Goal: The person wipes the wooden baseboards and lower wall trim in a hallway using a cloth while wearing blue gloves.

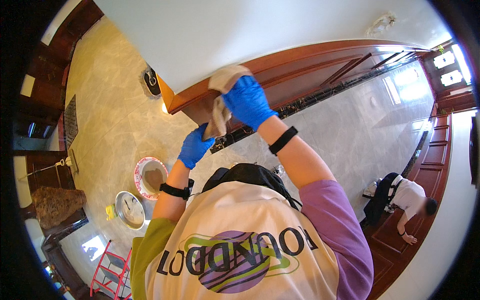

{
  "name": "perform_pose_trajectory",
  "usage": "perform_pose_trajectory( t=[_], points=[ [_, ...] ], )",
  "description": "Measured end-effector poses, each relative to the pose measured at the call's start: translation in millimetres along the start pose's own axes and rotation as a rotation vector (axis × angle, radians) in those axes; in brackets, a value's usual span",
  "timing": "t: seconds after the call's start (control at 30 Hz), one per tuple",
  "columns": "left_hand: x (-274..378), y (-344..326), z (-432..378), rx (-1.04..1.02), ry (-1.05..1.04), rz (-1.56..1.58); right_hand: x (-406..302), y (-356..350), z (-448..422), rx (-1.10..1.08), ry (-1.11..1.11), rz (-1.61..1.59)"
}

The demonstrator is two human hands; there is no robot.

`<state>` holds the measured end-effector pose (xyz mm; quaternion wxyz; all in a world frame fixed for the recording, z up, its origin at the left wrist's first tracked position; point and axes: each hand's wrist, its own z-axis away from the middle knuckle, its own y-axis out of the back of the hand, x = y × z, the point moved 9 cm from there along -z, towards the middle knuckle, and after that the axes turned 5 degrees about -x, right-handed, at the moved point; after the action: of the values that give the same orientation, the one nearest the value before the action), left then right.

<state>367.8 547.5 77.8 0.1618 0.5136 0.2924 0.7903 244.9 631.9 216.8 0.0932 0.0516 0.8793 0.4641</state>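
In a blue glove, my right hand (250, 100) presses a pale cloth (229, 78) on the top edge of the brown wood wall panelling (292, 67), just below the white wall. My left hand (196, 147), gloved in blue too, grips the lower end of a greyish-brown cloth (219, 118) that hangs beside the right hand. Whether both cloth parts are one piece I cannot tell. The panelling's outer corner (171, 105) lies to the left of the hands.
On the tiled floor stand a red-patterned basin (139, 183) with murky water and a metal basin (130, 224) holding whitish contents. A red step ladder (108, 275) is at lower left, a flat mop (69, 162) farther up. At right, another person (408, 195) touches the opposite panelling.
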Motion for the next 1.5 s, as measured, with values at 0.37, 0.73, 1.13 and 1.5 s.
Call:
perform_pose_trajectory(
  t=[0.37,0.73,1.13,1.5],
  points=[
    [64.6,-0.7,-8.3,0.14,-0.368,0.195,134.6,22.9,41.7,0.035,-0.437,0.224],
    [-65.7,-39.6,-33.1,0.032,-0.202,0.405,-49.4,-36.0,-8.6,-0.302,-0.09,0.118],
    [-71.2,42.1,41.4,0.424,-0.08,1.127,-12.8,-48.1,64.7,-0.555,-0.219,-0.068],
    [34.9,157.6,11.2,0.768,-0.429,0.047,22.2,-34.5,98.5,-0.358,-0.351,-0.287]
  ],
)
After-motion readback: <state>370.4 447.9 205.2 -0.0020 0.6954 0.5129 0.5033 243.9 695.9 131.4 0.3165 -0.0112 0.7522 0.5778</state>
